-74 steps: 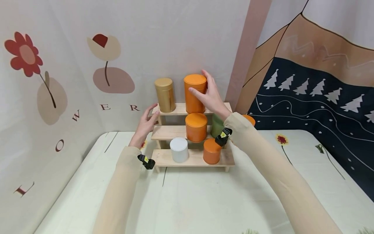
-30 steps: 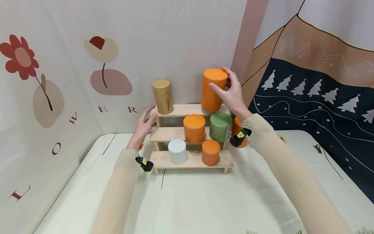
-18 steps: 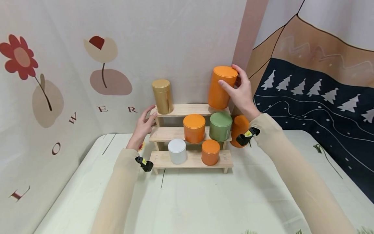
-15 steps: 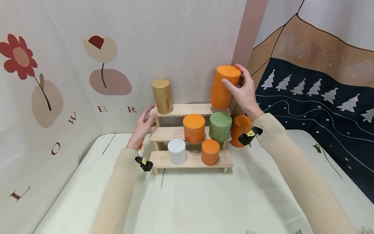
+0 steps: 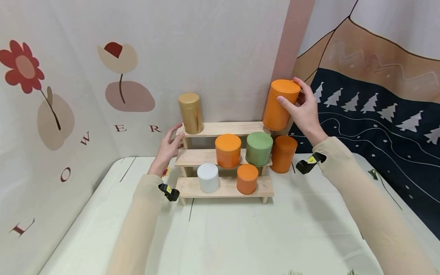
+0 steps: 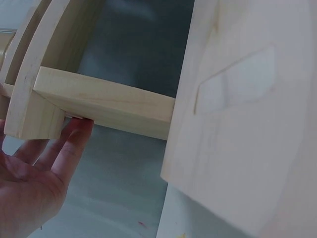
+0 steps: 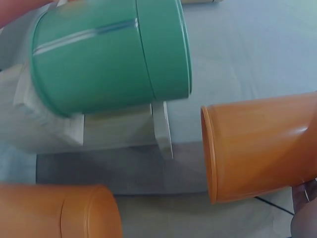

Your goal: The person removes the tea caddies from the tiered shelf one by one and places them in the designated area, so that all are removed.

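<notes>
My right hand grips a tall orange canister near its lid, thumb in front and fingers behind. The canister tilts a little and hangs at the right end of the top shelf, partly past it. In the right wrist view the held canister is at the right, with part of the hand at the edge. My left hand touches the left side of the three-tier wooden stand. In the left wrist view, the left hand's fingertips rest against a wooden crosspiece.
A gold canister stands on the top shelf. Orange and green canisters share the middle; white and small orange ones, the bottom. Another orange canister stands on the table right of the stand.
The right hand has carried the tall orange canister rightward from the middle of the top shelf to beyond its right end. The left hand has stayed at the stand's left side.
</notes>
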Demonstrator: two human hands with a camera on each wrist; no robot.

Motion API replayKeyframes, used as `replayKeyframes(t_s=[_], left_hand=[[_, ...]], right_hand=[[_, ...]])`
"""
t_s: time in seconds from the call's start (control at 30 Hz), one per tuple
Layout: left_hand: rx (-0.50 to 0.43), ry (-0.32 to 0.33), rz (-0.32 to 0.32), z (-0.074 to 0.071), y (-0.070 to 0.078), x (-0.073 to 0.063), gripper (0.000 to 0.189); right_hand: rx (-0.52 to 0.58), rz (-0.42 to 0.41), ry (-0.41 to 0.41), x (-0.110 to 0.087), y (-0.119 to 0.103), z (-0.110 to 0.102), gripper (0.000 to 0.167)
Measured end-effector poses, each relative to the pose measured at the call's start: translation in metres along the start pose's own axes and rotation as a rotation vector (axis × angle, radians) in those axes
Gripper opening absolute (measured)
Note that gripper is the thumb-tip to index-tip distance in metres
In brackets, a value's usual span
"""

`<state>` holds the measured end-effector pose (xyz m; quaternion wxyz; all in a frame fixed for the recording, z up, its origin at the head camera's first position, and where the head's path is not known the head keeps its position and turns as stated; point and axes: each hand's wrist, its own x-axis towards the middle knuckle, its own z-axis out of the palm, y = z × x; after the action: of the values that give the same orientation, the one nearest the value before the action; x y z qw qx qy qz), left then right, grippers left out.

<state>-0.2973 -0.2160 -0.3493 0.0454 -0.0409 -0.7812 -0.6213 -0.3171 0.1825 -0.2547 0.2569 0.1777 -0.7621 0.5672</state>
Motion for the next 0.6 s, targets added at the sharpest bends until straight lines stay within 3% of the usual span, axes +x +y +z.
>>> replayKeyframes(t_s=[0.1, 0.6], left_hand=[[0.011, -0.002, -0.007, 0.002, 0.01, -0.007, 0.054], [0.042, 0.004, -0.015, 0.003, 0.012, -0.006, 0.054]], right_hand=[[-0.032, 0.006, 0.002, -0.003, 0.002, -0.006, 0.067], [-0.12, 0.049, -0.005, -0.018, 0.013, -0.029, 0.07]])
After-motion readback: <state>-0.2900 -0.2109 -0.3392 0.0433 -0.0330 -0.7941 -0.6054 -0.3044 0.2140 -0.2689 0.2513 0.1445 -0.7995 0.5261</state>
